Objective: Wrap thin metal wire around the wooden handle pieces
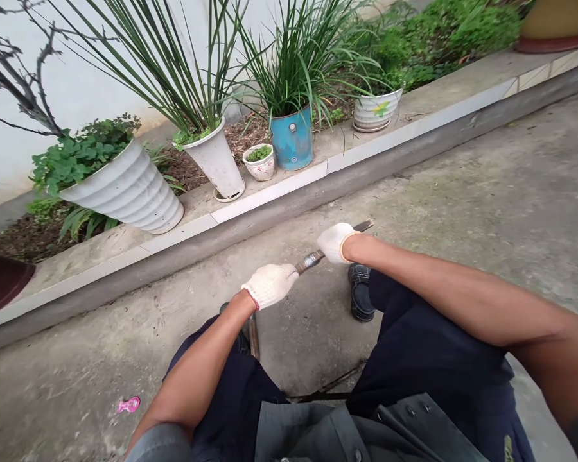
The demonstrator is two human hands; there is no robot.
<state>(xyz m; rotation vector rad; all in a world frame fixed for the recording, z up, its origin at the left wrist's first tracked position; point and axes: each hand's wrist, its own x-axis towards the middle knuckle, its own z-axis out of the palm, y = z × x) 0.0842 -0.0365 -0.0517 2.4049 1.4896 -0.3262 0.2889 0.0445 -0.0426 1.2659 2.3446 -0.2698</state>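
Both my hands wear white knit gloves. They grip a narrow, dark brown bar (pixel 365 225), held at a slant over the concrete between my knees. A silvery band, like wound wire or tape, wraps its middle between my two fists. My left hand (pixel 272 284) is closed round the lower left part. My right hand (pixel 336 242) is closed farther up, with a flat end poking out beyond it. The bar's exact kind is unclear. Below my left wrist, a brown wooden stick (pixel 253 333) shows beside my shoe; whether it joins the bar is hidden.
A tiled ledge (pixel 270 196) crosses ahead, bearing a ribbed white pot (pixel 130 189), a tall white pot (pixel 216 160), a small patterned pot (pixel 260 168), a blue bucket (pixel 291 141) and a low white pot (pixel 378 110). A pink wrapper-like object (pixel 128 404) lies on the concrete at left.
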